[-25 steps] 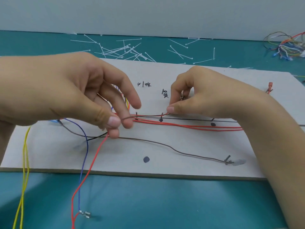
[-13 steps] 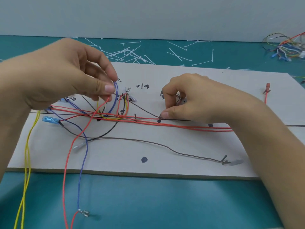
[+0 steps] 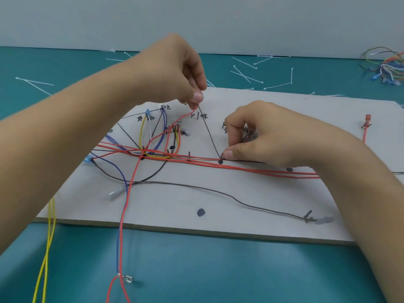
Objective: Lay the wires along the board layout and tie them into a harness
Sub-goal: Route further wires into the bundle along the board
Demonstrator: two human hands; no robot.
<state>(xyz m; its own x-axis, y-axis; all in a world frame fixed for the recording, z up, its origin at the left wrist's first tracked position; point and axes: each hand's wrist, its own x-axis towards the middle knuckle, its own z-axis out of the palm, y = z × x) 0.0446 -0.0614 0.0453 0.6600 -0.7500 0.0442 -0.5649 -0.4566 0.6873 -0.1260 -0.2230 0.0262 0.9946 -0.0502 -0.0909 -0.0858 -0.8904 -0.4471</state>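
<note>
Black handwritten characters seen on the board [image 3: 251, 200], 棕 [image 3: 204, 116] legible at frame centre, 兰 [image 3: 168, 107] left of it, remainder unreadable

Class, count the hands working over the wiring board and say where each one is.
2. The left hand is raised above the board, pinching a grey wire. The right hand rests on the board, pinching the same wire lower down.

An electrical assembly workshop: a teal table [image 3: 218, 270] carries a white pinned, hand-labelled layout board [image 3: 262, 200], scattered white plastic cable ties [image 3: 247, 75] and a tangled bundle of coloured wires [image 3: 387, 68].
</note>
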